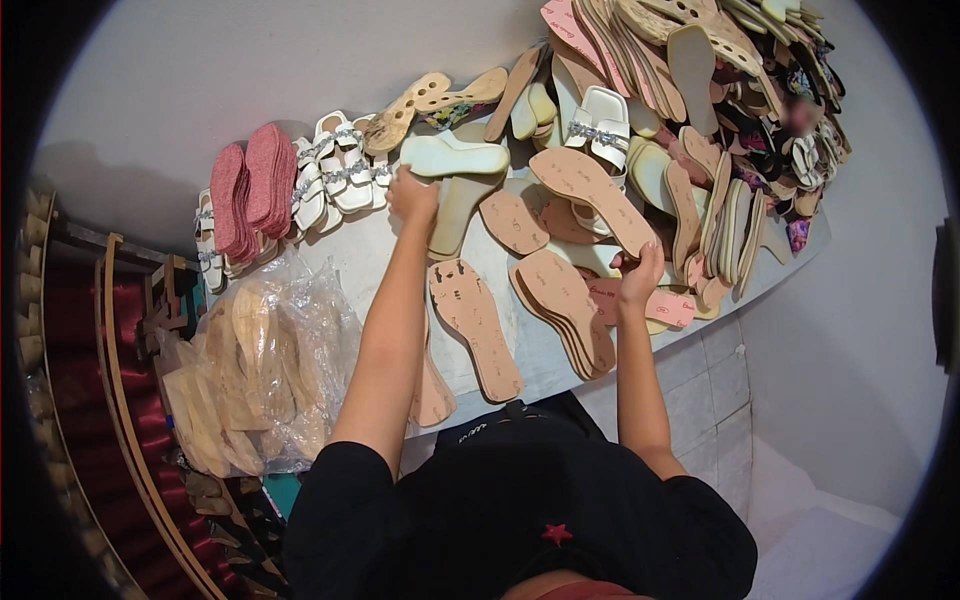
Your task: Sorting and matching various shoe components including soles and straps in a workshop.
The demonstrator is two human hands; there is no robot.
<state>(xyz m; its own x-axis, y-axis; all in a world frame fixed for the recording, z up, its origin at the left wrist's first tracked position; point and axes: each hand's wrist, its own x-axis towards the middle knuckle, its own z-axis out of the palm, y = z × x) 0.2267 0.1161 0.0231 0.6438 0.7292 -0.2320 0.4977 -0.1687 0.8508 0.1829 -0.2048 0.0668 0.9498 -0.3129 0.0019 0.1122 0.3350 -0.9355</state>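
Over the pale counter [362, 238], the right hand [640, 272] pinches one end of a tan insole [585, 190] while the left hand [412, 198] touches a whitish sole [455, 157], its grip too hidden to tell, with stacked insoles [560, 305] nearby and white sandals [349, 178] farther left.

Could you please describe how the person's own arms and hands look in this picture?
Both bare forearms emerge from short black fabric sleeves. The left hand and the right hand wear no gloves, and no watch or bracelet shows.
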